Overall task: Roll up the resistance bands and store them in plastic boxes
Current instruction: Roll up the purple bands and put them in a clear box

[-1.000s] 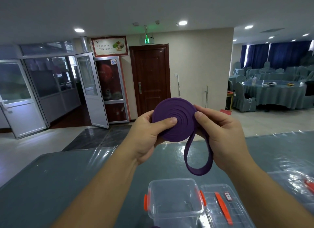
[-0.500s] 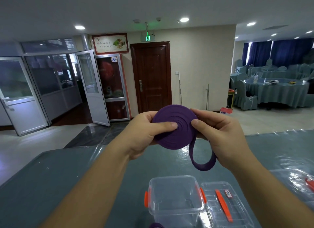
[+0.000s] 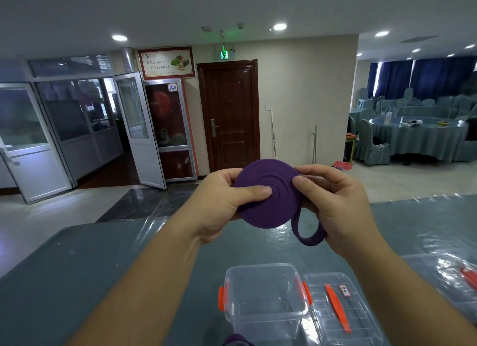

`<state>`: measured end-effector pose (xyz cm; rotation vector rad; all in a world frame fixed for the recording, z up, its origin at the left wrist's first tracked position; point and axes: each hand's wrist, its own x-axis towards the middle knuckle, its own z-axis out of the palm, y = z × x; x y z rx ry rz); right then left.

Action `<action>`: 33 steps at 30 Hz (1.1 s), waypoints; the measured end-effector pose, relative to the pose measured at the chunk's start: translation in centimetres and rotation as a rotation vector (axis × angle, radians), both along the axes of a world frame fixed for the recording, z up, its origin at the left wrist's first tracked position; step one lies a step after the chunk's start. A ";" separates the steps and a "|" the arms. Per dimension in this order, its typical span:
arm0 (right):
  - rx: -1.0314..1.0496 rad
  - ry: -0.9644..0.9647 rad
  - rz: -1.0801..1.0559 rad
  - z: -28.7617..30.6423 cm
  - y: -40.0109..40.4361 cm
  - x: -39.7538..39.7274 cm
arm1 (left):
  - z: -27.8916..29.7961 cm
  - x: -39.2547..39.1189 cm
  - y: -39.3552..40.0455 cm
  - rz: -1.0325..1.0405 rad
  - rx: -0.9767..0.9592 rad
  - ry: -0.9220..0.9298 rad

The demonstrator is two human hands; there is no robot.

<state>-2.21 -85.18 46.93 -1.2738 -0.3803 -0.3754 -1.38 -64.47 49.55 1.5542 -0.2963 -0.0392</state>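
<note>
We count one purple resistance band (image 3: 265,193), one open clear box (image 3: 263,296) and one lid (image 3: 338,309) beside it. The coiled band sits above the table (image 3: 103,255), pinched between our left hand (image 3: 219,198) and right hand (image 3: 338,198).

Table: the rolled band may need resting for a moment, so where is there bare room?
The table is bare left of the open box, beside the left forearm, and beyond the box, under the band held by the left hand and right hand. Right of the box, its lid and another box crowd it.
</note>
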 end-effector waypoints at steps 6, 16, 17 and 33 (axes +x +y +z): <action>-0.026 -0.004 -0.060 0.3 0.0 0.5 | -1.4 0.2 -1.2 0.053 -0.116 0.024; 0.015 -0.013 -0.051 0.8 -0.3 0.8 | -1.2 0.3 -1.0 0.043 -0.175 -0.005; 0.017 -0.012 -0.048 0.7 -0.3 0.8 | -1.3 0.3 -1.1 0.050 -0.185 -0.004; 0.028 0.038 -0.064 -0.8 -0.2 1.5 | -2.4 1.1 -1.4 0.058 -0.193 -0.004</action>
